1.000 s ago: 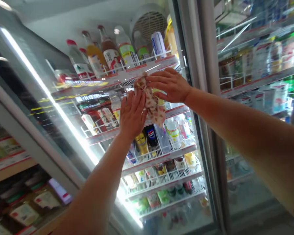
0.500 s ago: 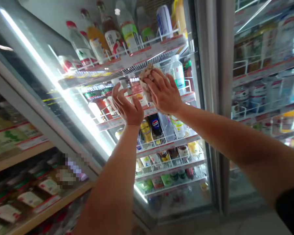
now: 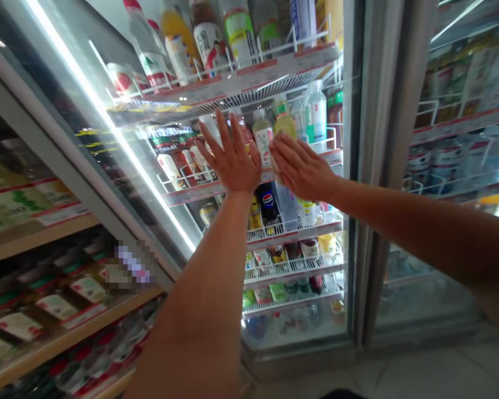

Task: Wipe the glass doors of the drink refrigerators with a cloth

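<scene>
My left hand (image 3: 235, 166) is raised in front of a lit drinks fridge, palm forward, fingers spread, holding nothing. It appears to rest on the fridge's glass door (image 3: 291, 341), though contact is hard to confirm. To its right, my right hand (image 3: 303, 169) lies slanted against the glass, fingers together over a pale crumpled cloth (image 3: 278, 173). Most of the cloth is hidden beneath the palm. Behind the glass near my hands stand a pale-labelled bottle (image 3: 263, 136) and a yellowish bottle (image 3: 284, 123).
Wire shelves (image 3: 233, 83) of bottles, cans and cups fill the fridge. A metal door frame (image 3: 393, 127) runs down its right side, with another stocked cooler (image 3: 453, 138) beyond. Wooden shelves (image 3: 79, 221) with packed jars or bottles stand at left. Tiled floor (image 3: 424, 366) shows below.
My right hand has slid slightly right and down with the cloth, its fingers flattening over it. The fingers of my left hand have straightened and spread. The view has shifted a little.
</scene>
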The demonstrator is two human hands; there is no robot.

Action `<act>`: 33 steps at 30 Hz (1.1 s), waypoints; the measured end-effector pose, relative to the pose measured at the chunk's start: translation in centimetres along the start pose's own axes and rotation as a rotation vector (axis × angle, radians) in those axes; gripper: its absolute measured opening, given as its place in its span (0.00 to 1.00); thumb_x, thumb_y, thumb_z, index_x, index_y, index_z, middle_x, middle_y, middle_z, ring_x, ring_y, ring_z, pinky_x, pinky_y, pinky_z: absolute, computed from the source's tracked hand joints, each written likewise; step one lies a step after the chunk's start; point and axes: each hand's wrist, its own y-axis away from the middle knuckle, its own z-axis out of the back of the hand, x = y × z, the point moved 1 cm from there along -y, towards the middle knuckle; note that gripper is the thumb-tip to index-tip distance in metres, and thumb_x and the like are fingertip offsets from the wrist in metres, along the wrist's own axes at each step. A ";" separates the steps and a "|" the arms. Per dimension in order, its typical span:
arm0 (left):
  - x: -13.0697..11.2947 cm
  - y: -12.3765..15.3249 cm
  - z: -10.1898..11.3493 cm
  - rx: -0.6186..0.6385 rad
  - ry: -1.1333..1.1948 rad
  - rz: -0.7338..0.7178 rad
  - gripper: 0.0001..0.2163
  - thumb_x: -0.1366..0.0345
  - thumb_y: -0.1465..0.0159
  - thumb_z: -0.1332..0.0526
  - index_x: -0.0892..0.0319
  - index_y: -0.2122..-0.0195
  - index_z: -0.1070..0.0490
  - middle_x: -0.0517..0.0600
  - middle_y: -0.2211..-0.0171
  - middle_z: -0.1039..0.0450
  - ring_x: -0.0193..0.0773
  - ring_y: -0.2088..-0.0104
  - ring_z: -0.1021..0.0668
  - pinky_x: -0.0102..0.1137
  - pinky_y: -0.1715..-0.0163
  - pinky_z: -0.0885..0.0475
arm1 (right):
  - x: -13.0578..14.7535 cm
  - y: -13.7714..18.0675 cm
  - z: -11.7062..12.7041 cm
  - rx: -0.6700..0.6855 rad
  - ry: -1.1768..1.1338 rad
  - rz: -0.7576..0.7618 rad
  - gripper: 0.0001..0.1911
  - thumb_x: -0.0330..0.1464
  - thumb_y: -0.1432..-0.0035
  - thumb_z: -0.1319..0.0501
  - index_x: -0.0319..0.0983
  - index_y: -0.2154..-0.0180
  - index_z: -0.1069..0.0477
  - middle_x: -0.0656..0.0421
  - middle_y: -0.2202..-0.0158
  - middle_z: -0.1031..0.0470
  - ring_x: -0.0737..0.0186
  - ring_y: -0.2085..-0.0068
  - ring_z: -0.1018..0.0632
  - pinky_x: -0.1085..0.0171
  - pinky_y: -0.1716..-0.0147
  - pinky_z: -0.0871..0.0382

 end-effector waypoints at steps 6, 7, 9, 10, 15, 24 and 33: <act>0.6 0.0 -0.3 0.019 -0.047 -0.012 0.30 0.60 0.31 0.50 0.55 0.28 0.54 0.43 0.27 0.66 0.41 0.32 0.77 0.53 0.31 0.80 | -2.2 0.9 1.2 -0.024 0.039 -0.032 0.28 0.37 0.30 0.51 0.45 0.31 0.48 0.57 0.32 0.40 0.50 0.31 0.41 0.42 0.29 0.58; 0.6 0.0 -0.3 0.015 -0.051 -0.017 0.30 0.60 0.31 0.50 0.55 0.28 0.54 0.42 0.27 0.66 0.40 0.32 0.77 0.52 0.31 0.79 | -2.5 0.9 1.4 -0.085 0.072 -0.128 0.29 0.37 0.30 0.51 0.41 0.31 0.48 0.54 0.32 0.40 0.47 0.31 0.42 0.41 0.30 0.57; 0.7 0.0 -0.3 0.003 -0.050 -0.025 0.29 0.59 0.31 0.51 0.55 0.29 0.53 0.42 0.27 0.64 0.39 0.31 0.77 0.52 0.30 0.78 | -2.1 1.8 1.1 -0.153 0.090 -0.225 0.29 0.36 0.30 0.51 0.37 0.31 0.47 0.49 0.33 0.40 0.44 0.31 0.43 0.39 0.31 0.53; 0.7 0.1 -0.3 -0.005 -0.050 -0.025 0.29 0.59 0.31 0.52 0.55 0.29 0.52 0.42 0.27 0.63 0.39 0.31 0.76 0.52 0.30 0.77 | -1.6 2.5 0.6 -0.143 0.065 -0.200 0.29 0.36 0.31 0.50 0.36 0.31 0.46 0.48 0.34 0.39 0.44 0.31 0.42 0.40 0.31 0.49; 0.8 0.0 -0.5 -0.024 -0.086 -0.030 0.28 0.56 0.30 0.57 0.59 0.30 0.50 0.45 0.27 0.60 0.40 0.30 0.74 0.53 0.29 0.73 | -0.1 6.4 -1.1 0.060 -0.074 0.231 0.24 0.33 0.30 0.47 0.45 0.34 0.40 0.57 0.42 0.27 0.58 0.38 0.30 0.55 0.38 0.32; 1.8 -0.6 -1.2 -0.042 -0.058 -0.019 0.36 0.44 0.33 0.64 0.62 0.31 0.50 0.38 0.28 0.63 0.32 0.35 0.82 0.37 0.32 0.81 | 1.1 10.3 -1.5 -0.029 -0.046 0.267 0.23 0.23 0.32 0.50 0.34 0.38 0.35 0.49 0.41 0.28 0.55 0.36 0.32 0.55 0.41 0.29; 2.7 -0.5 -1.0 -0.096 -0.014 -0.065 0.31 0.44 0.33 0.57 0.45 0.30 0.51 0.27 0.29 0.66 0.53 0.28 0.64 0.47 0.29 0.73 | -4.2 8.7 5.9 -0.052 0.054 0.154 0.19 0.26 0.31 0.49 0.38 0.42 0.31 0.57 0.39 0.29 0.58 0.37 0.32 0.56 0.39 0.31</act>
